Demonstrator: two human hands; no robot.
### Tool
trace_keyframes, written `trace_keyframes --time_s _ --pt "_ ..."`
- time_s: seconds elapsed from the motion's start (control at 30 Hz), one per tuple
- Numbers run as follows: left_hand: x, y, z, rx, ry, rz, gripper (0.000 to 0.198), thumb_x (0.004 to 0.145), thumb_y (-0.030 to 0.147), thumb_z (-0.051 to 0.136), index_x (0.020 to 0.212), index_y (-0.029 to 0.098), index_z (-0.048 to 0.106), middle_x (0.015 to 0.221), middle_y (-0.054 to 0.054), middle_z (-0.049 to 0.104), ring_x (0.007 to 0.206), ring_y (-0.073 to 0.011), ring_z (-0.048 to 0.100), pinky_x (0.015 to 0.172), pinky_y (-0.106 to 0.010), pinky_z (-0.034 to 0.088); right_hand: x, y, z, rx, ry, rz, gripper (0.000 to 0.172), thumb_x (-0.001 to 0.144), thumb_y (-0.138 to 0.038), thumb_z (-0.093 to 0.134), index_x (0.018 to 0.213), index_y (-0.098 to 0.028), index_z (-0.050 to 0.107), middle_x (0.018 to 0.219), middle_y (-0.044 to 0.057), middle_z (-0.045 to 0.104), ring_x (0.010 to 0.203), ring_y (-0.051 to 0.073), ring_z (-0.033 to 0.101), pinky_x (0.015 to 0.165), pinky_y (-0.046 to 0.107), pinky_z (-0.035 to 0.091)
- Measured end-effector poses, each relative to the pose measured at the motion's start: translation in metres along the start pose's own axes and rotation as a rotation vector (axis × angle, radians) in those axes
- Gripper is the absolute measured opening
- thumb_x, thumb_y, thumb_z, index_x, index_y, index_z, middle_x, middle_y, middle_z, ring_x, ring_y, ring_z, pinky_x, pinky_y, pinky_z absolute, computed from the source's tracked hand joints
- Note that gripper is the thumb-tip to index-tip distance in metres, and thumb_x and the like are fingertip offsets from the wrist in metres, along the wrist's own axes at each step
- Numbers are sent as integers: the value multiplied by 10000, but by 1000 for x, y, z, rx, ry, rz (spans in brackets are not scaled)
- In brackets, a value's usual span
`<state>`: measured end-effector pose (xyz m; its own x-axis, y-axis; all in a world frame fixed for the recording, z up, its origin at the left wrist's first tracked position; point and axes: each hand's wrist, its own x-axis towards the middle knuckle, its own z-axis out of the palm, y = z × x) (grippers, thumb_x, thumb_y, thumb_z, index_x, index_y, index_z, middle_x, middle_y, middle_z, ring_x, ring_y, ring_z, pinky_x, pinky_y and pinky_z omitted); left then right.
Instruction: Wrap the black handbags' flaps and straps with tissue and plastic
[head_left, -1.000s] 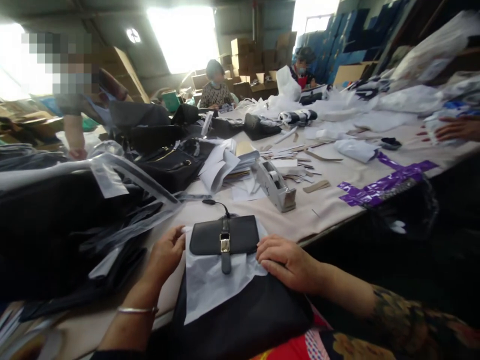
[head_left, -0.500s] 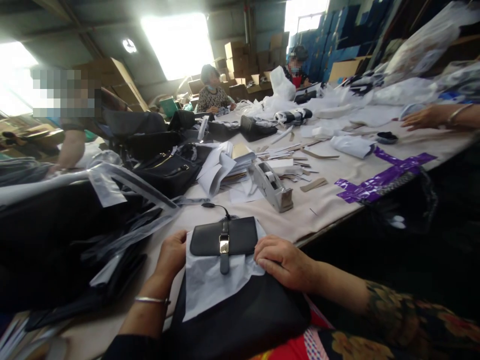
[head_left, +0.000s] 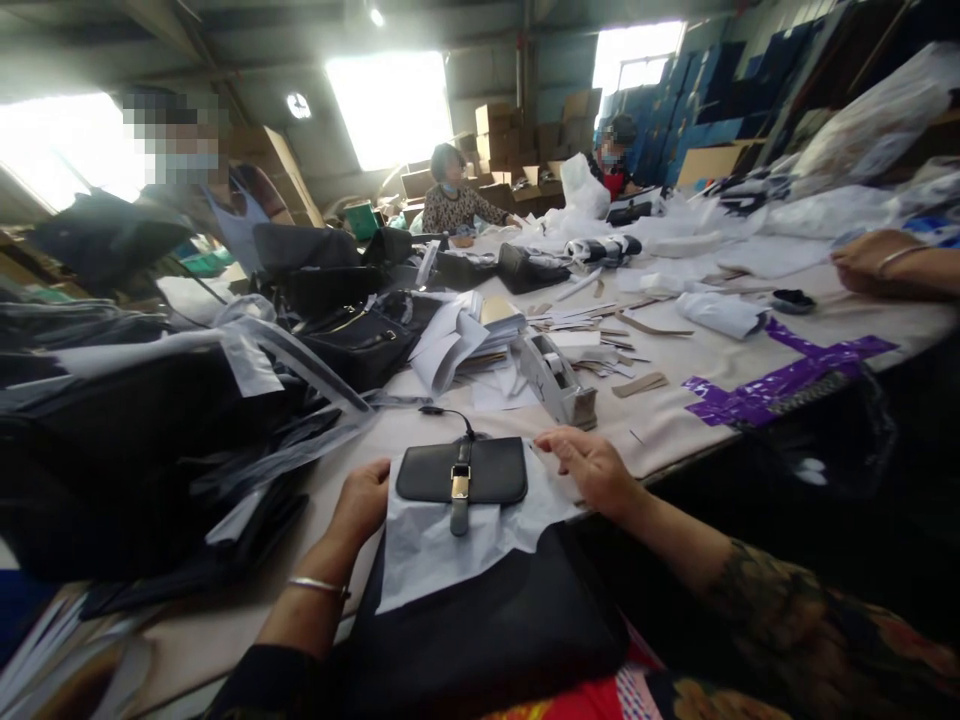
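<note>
A black bag (head_left: 487,620) lies in front of me on the table's near edge, its small flap (head_left: 427,475) closed by a strap with a gold buckle (head_left: 460,485). White tissue paper (head_left: 439,560) spreads out from under the flap over the bag's front. At the left edge of bag and paper, my left hand (head_left: 364,497) is closed; its fingertips are hidden behind that edge. My right hand (head_left: 592,468) pinches the upper right part of the tissue paper, held out past the flap. A thin black cord with a tab (head_left: 442,412) sticks out above the flap.
A tape dispenser (head_left: 555,380) stands beyond the bag, beside stacked papers (head_left: 457,345). Black bags (head_left: 150,440) with clear plastic strips crowd the left. Purple tape (head_left: 787,375) marks the right table edge. A co-worker's hand (head_left: 877,258) rests at far right; other people work across the table.
My right hand has moved right and up from beside the flap, drawing the tissue paper out on that side. My left hand stays at the left edge. The view has shifted slightly.
</note>
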<state>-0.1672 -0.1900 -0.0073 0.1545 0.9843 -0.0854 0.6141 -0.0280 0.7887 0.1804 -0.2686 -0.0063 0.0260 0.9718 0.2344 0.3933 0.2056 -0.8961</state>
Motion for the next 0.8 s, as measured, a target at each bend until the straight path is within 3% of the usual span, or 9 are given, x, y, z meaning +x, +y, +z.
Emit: trace_keyframes --time_s 0.1,0.2,0.3,0.53,0.67,0.8 --pt "-1 -1 2 -45 12 -12 376 679 412 676 922 141 774 807 -43 761 875 -279 696 747 -300 519 28 24 -3 -100 27 191 306 932 -281 506 1076 -147 740 976 104 770 773 191 718 747 325 595" --pt "0 -2 3 -70 21 -17 375 635 418 714 884 143 768 760 -40 751 814 -276 695 711 -312 533 46 34 3 -159 -59 155 272 798 -153 616 1023 -155 769 1002 90 782 925 215 721 910 346 555" --pt "0 -2 3 -69 37 0 351 623 418 717 839 145 764 716 -34 735 760 -265 686 690 -319 532 52 35 14 -193 -146 139 236 730 -123 661 919 -175 791 919 62 789 909 221 713 899 332 540" --pt "-4 -3 7 -51 50 47 330 672 382 670 859 129 768 726 -38 732 790 -266 677 677 -303 511 60 47 17 -158 -275 196 200 713 -272 696 841 -139 775 719 35 737 693 180 647 643 264 501" --pt "-4 -7 11 -81 46 59 310 697 368 644 848 128 769 733 -35 736 791 -256 677 668 -287 507 63 60 19 -121 -239 256 284 729 -406 671 783 -128 694 601 17 653 568 157 582 504 246 441" --pt "-2 -10 14 -76 47 88 299 730 352 629 851 114 763 752 -51 742 795 -256 683 683 -294 522 60 69 25 -118 -189 246 358 768 -504 637 797 -147 648 634 35 661 570 170 592 496 261 466"
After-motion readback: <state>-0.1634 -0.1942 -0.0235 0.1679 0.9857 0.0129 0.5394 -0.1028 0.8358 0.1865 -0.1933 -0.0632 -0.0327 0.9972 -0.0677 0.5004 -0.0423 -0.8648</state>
